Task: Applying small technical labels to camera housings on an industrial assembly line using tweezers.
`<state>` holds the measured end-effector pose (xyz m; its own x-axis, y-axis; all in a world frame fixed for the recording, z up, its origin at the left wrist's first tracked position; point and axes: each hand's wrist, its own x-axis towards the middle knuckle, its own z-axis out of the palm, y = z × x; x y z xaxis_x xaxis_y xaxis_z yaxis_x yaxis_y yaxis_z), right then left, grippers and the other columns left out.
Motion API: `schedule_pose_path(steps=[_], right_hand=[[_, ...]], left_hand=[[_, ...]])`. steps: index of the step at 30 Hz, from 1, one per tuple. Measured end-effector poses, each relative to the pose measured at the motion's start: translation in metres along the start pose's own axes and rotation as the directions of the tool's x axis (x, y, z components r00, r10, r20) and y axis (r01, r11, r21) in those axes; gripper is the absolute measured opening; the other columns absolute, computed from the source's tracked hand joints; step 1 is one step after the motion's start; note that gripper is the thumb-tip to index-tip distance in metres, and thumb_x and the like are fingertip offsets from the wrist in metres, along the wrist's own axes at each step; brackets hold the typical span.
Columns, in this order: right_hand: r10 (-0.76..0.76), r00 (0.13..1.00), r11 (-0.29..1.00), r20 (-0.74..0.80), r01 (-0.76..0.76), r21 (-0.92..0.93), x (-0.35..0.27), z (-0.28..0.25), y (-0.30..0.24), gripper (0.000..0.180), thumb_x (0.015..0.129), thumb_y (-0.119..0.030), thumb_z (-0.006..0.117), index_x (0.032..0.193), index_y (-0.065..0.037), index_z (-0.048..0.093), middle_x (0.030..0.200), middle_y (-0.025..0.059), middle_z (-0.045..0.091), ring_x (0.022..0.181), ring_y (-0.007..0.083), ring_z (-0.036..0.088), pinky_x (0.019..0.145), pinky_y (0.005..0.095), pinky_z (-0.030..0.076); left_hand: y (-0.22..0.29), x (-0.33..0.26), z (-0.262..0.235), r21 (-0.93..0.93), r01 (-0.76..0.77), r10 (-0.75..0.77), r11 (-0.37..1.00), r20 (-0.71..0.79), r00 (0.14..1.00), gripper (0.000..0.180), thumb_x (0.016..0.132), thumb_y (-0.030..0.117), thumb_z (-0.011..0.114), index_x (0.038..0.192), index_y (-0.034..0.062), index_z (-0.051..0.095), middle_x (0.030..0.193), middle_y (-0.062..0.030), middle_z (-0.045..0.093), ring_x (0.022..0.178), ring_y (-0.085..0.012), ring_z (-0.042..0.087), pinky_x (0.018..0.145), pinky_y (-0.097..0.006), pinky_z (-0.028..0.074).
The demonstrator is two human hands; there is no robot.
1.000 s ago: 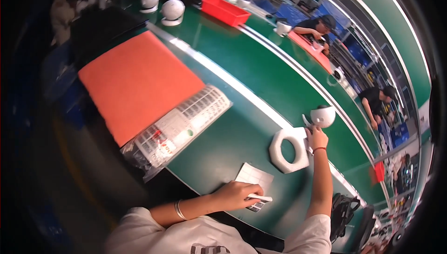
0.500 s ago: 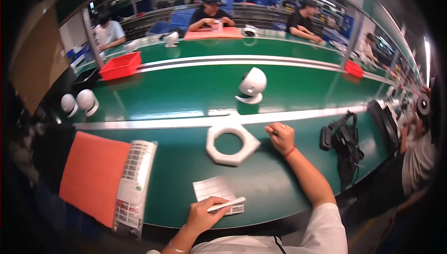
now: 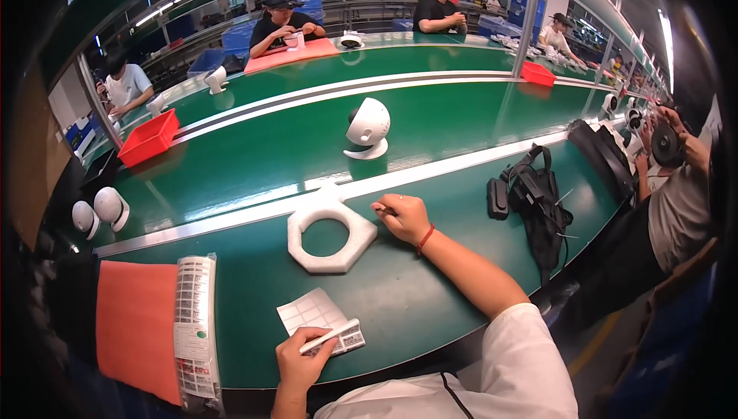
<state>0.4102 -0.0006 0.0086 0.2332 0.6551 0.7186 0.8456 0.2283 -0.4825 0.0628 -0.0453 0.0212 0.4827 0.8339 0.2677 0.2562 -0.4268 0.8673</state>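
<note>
My left hand (image 3: pixel 300 359) is closed around a slim white pen-like stick (image 3: pixel 335 334), held slantwise over a sheet of labels (image 3: pixel 309 310). Pale blank squares cover the sheet's far part, and printed labels show at its near right corner. My right hand (image 3: pixel 405 217) is closed, its knuckles up, just right of a white foam ring (image 3: pixel 294 242) with an angular outline and a round hole. A small dark bit shows at its fingertips, too little to name. Beyond the foam, a white dome-shaped camera (image 3: pixel 370 125) stands on its curved base on the green belt.
Left lie an orange-red mat (image 3: pixel 137 327) and a bagged stack of printed labels (image 3: pixel 197 319). Two white devices (image 3: pixel 112 207) stand at the far left, near a red bin (image 3: pixel 151 139). Black strapped gear (image 3: pixel 530 196) lies right. Co-workers sit opposite; another person stands at right.
My view has turned to the right, so the table and belt things sit further left in the picture. Both hands keep their closed poses. Across the belt, a co-worker in black has raised joined hands.
</note>
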Motion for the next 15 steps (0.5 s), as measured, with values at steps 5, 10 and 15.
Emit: schedule_pose_path(steps=[5,10,15], right_hand=[[0.085,0.996,0.996,-0.029,-0.084,0.023,-0.003,0.002,0.002,0.017,0.088,-0.023,0.069,0.079,-0.010,0.065,0.069,0.0084,0.064,0.064,0.0273,0.063,0.057,0.0365,0.047],[-0.072,0.993,0.997,-0.091,0.074,0.024,0.004,-0.006,-0.011,0.013,0.084,-0.015,0.072,0.076,-0.009,0.063,0.068,0.0076,0.063,0.060,0.0264,0.062,0.054,0.0351,0.046],[-0.447,0.892,0.859,-0.072,0.451,0.241,-0.004,-0.025,-0.086,0.014,0.076,-0.013,0.077,0.073,-0.010,0.063,0.061,0.0036,0.055,0.051,0.0237,0.056,0.047,0.0342,0.042]], left_hand=[[0.001,0.002,-0.001,0.025,-0.033,0.032,0.999,0.041,0.999,0.021,0.073,0.006,0.084,0.090,0.0034,0.071,0.082,-0.0088,0.074,0.072,-0.0166,0.072,0.066,-0.027,0.056],[0.001,-0.002,0.000,-0.055,0.006,-0.007,0.998,-0.027,1.000,0.026,0.071,0.003,0.085,0.092,0.0019,0.070,0.085,-0.0092,0.074,0.076,-0.0171,0.072,0.071,-0.028,0.056],[-0.004,-0.004,-0.002,-0.164,-0.046,0.028,0.985,-0.110,0.993,0.040,0.065,0.000,0.087,0.099,0.0020,0.065,0.094,-0.0117,0.073,0.087,-0.0208,0.071,0.079,-0.032,0.056]])
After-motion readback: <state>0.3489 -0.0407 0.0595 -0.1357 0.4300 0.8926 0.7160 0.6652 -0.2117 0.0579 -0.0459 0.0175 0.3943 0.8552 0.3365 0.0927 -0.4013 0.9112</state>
